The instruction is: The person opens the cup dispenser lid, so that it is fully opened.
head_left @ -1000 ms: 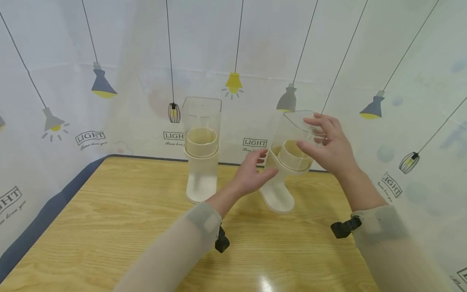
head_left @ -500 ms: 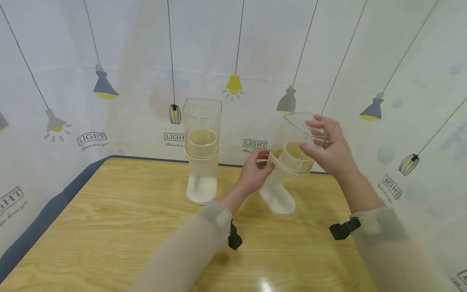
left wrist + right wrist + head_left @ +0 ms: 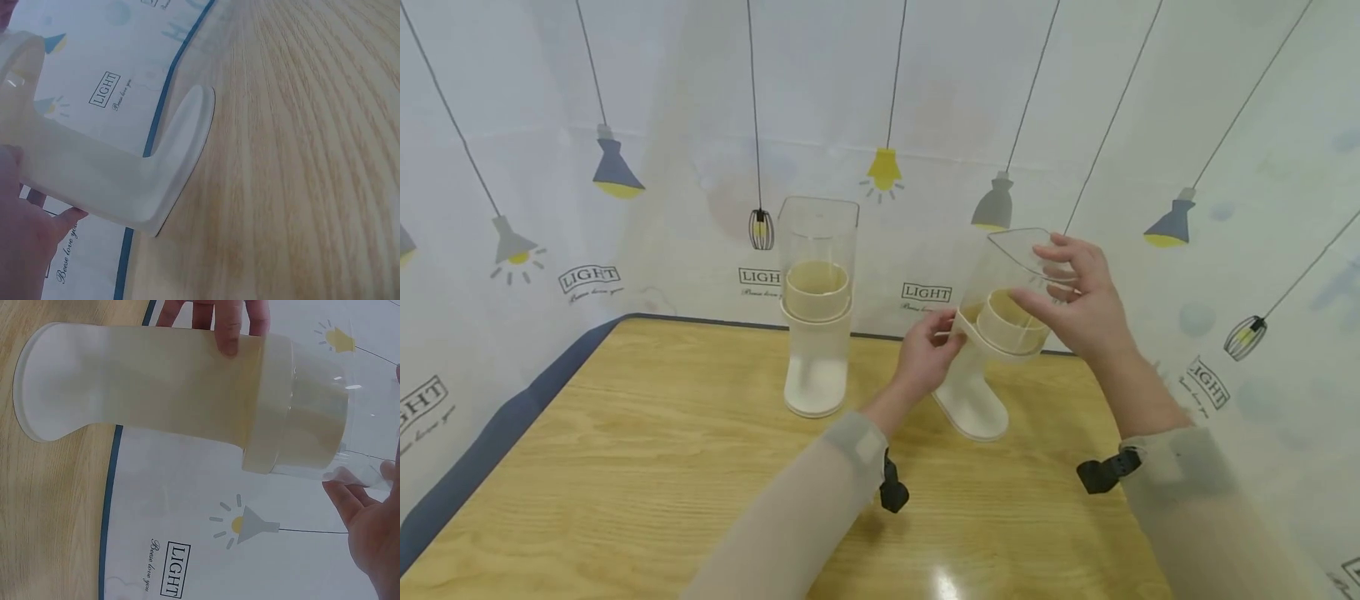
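A cream stand (image 3: 972, 406) with a flat rounded foot stands toward the back right of the table, carrying a clear plastic container (image 3: 1000, 271). Inside the container a cream ring (image 3: 1011, 321) shows. My left hand (image 3: 922, 360) grips the stand's column just below its collar, thumb in front and fingers at the side. In the right wrist view, a left fingertip (image 3: 229, 345) presses on the column (image 3: 175, 381). Higher up, my right hand (image 3: 1088, 307) holds the clear container from the right, its thumb in front. The left wrist view shows the stand's foot (image 3: 184, 134) on the tabletop.
A matching cream stand (image 3: 817, 387) with its own clear container (image 3: 818, 225) stands upright to the left. The wooden table (image 3: 647, 442) has a dark blue back edge. Behind it hangs a pale wall sheet (image 3: 685, 192) printed with lamps.
My left hand has moved right from beside the stand and now grips its column. The right hand stays at the clear container, hardly moved.
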### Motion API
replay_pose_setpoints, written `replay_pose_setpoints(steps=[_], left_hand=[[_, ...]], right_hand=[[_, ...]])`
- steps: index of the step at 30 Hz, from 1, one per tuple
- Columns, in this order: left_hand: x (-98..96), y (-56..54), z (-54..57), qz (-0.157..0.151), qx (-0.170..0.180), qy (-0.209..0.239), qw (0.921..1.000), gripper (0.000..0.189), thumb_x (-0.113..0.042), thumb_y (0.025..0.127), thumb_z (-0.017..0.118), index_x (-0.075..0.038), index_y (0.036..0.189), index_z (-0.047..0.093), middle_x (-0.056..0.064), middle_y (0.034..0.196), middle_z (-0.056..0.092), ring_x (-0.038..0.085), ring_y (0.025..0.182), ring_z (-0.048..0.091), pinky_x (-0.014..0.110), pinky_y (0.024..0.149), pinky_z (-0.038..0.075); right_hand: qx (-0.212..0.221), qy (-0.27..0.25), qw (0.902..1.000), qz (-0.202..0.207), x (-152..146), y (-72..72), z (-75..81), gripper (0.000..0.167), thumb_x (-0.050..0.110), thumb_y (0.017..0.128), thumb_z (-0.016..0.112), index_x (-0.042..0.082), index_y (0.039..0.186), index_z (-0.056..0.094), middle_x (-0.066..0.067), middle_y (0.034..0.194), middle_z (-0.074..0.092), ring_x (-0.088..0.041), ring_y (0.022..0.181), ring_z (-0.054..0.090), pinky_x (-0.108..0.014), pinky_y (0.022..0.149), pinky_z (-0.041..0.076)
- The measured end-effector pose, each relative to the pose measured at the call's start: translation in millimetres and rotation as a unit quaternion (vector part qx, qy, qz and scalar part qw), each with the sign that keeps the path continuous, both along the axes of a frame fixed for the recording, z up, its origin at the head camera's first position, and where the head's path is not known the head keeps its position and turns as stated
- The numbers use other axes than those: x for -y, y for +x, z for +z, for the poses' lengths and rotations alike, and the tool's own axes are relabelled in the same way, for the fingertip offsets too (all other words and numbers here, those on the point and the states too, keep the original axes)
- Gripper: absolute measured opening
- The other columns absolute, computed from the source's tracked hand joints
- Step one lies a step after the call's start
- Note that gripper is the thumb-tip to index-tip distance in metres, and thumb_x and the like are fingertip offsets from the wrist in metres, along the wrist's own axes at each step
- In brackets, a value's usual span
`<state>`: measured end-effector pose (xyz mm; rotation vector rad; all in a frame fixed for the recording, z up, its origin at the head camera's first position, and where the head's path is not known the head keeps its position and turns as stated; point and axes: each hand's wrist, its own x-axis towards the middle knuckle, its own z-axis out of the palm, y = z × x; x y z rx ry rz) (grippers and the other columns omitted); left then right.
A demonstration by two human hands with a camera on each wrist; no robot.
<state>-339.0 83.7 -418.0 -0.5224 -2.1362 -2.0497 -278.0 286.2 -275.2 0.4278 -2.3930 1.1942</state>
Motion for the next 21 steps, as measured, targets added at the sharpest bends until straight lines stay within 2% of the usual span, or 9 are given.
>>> replay_pose_setpoints(steps=[4, 9, 14, 17, 21], left_hand=[[1.1, 2.2, 5.0, -0.012, -0.013, 0.001, 0.9998, 0.045, -0.019, 0.106, 0.072, -0.016, 0.151, 0.067, 0.013, 0.141, 0.073, 0.034, 0.125, 0.073, 0.036, 0.100, 0.065], [4.4, 12.5, 15.3, -0.050, -0.033, 0.000, 0.9982, 0.070, -0.019, 0.094, 0.076, -0.012, 0.160, 0.055, 0.012, 0.148, 0.064, 0.031, 0.133, 0.064, 0.048, 0.109, 0.060], [0.6, 19.7, 15.8, -0.067, -0.043, -0.014, 0.9967, 0.088, -0.028, 0.090, 0.087, -0.019, 0.166, 0.043, 0.006, 0.154, 0.054, 0.022, 0.134, 0.057, 0.053, 0.115, 0.053], [-3.5, 24.7, 18.0, -0.062, -0.029, -0.018, 0.9975, 0.101, -0.032, 0.087, 0.092, -0.020, 0.170, 0.036, 0.005, 0.163, 0.046, 0.021, 0.142, 0.052, 0.053, 0.121, 0.048], [-13.8, 28.6, 24.8, -0.041, 0.009, -0.038, 0.9984, 0.119, -0.039, 0.080, 0.098, -0.020, 0.173, 0.025, 0.005, 0.169, 0.038, 0.024, 0.147, 0.048, 0.050, 0.123, 0.046]], right_hand=[[-0.002, -0.006, 1.0000, -0.005, 2.6, 0.7, -0.5, 0.062, 0.026, 0.096, 0.086, 0.014, 0.152, 0.060, -0.002, 0.171, 0.038, -0.038, 0.134, 0.058, -0.063, 0.120, 0.050], [-0.008, -0.006, 0.9999, -0.003, 4.2, -0.1, 1.8, 0.063, 0.026, 0.097, 0.086, 0.013, 0.152, 0.059, -0.003, 0.173, 0.037, -0.041, 0.138, 0.057, -0.065, 0.120, 0.048], [-0.012, -0.003, 0.9999, -0.005, 4.7, 0.5, 0.8, 0.063, 0.026, 0.097, 0.085, 0.013, 0.153, 0.058, -0.002, 0.173, 0.036, -0.040, 0.137, 0.056, -0.066, 0.119, 0.048], [-0.014, -0.002, 0.9999, -0.007, 4.7, 0.6, -1.1, 0.063, 0.025, 0.097, 0.085, 0.012, 0.153, 0.058, -0.003, 0.173, 0.037, -0.040, 0.135, 0.057, -0.066, 0.118, 0.050], [-0.021, 0.001, 0.9997, -0.012, 4.0, 0.5, -0.9, 0.063, 0.023, 0.096, 0.086, 0.012, 0.152, 0.060, -0.005, 0.172, 0.038, -0.041, 0.132, 0.059, -0.066, 0.117, 0.051]])
